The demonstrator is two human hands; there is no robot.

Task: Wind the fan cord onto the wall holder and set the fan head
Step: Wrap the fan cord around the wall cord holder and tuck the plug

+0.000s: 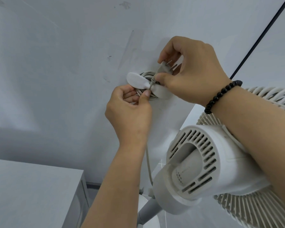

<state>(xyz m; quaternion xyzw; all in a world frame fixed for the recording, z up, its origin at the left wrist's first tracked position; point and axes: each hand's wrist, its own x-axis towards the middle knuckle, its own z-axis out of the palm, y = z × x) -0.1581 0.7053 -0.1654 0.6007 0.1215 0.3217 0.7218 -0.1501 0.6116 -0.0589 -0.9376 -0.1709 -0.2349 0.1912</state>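
A white winged wall holder [136, 79] sits on the pale wall, with several turns of the grey fan cord [146, 74] coiled behind its wings. My right hand [191, 71] pinches the cord's plug [164, 66] just above the holder. My left hand [130, 111] pinches the cord at the holder's lower edge, thumb against the middle. One strand of cord [148, 167] hangs down behind my left forearm. The white fan head [204, 170] sits below right, its motor housing facing me, with the grille partly hidden by my right forearm.
A white cabinet top [31, 186] lies at the lower left. The fan's pole [146, 209] stands below the head. A thin black line [260, 37] runs diagonally across the wall at the upper right. A black bead bracelet [220, 94] is on my right wrist.
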